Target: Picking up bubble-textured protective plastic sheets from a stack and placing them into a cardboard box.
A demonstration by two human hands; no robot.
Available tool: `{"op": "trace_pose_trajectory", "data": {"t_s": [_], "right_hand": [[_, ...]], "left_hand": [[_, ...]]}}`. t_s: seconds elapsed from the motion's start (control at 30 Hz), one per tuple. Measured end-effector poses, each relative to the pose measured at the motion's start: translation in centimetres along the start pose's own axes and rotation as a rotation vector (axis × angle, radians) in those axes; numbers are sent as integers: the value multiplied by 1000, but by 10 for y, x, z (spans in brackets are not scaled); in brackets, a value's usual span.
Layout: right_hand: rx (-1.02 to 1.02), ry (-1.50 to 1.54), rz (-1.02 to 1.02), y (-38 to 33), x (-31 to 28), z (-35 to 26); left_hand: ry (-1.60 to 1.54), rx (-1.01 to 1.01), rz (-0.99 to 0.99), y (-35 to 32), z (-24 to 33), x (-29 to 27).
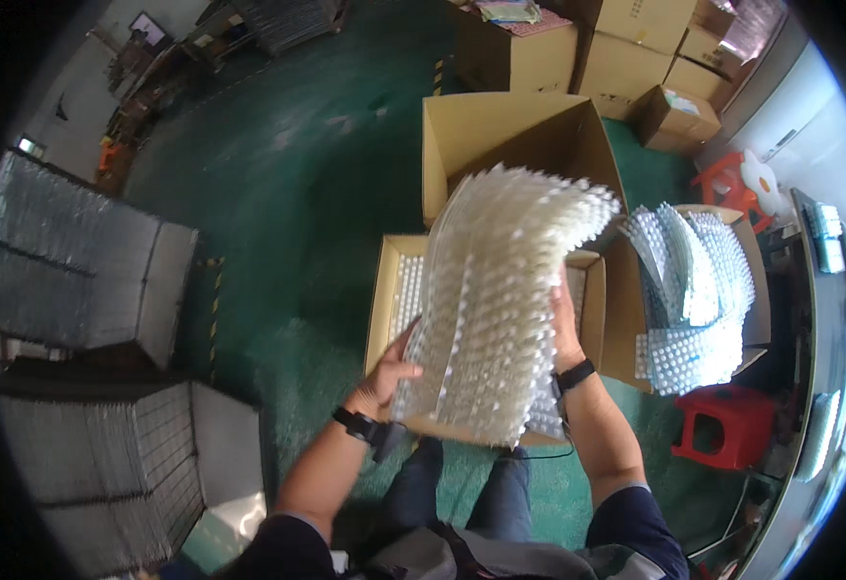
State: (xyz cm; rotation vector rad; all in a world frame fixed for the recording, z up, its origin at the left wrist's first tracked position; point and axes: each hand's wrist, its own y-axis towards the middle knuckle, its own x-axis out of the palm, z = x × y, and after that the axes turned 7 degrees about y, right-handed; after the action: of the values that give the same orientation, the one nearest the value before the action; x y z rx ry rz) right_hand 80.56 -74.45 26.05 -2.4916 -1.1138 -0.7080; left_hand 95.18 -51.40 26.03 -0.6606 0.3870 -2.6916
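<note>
A thick stack of translucent plastic sheets studded with rows of small bumps [491, 309] is held up between my two hands, its far end bending over to the right. My left hand [391, 375] grips the stack's left edge, thumb on top. On the right edge my right hand [564, 324] is pressed against the stack, its fingers partly hidden behind it. Beneath the stack stands an open cardboard box [381, 324], where more bumpy sheets [408, 290] show at the left side. Most of that box's inside is hidden.
Beyond stands a taller open carton [491, 126]. At right, another box holds a pile of bumpy sheets [699, 290], near a red stool [728, 425] and a long table [800, 454]. Large stacks of grey sheets [85, 251] stand at left. Closed cartons [626, 68] are piled at the back.
</note>
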Motion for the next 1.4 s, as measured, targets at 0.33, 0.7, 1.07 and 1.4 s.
{"op": "trace_pose_trajectory", "data": {"t_s": [0.33, 0.7, 1.07, 1.4], "right_hand": [[75, -760, -140, 39, 28, 103], [194, -908, -212, 9, 59, 178], [300, -416, 286, 6, 26, 196], [779, -24, 275, -17, 29, 211]], "left_hand": [[-586, -61, 169, 12, -129, -81], [357, -584, 729, 6, -197, -98], [463, -597, 667, 9, -236, -106], [133, -425, 458, -42, -108, -92]]}}
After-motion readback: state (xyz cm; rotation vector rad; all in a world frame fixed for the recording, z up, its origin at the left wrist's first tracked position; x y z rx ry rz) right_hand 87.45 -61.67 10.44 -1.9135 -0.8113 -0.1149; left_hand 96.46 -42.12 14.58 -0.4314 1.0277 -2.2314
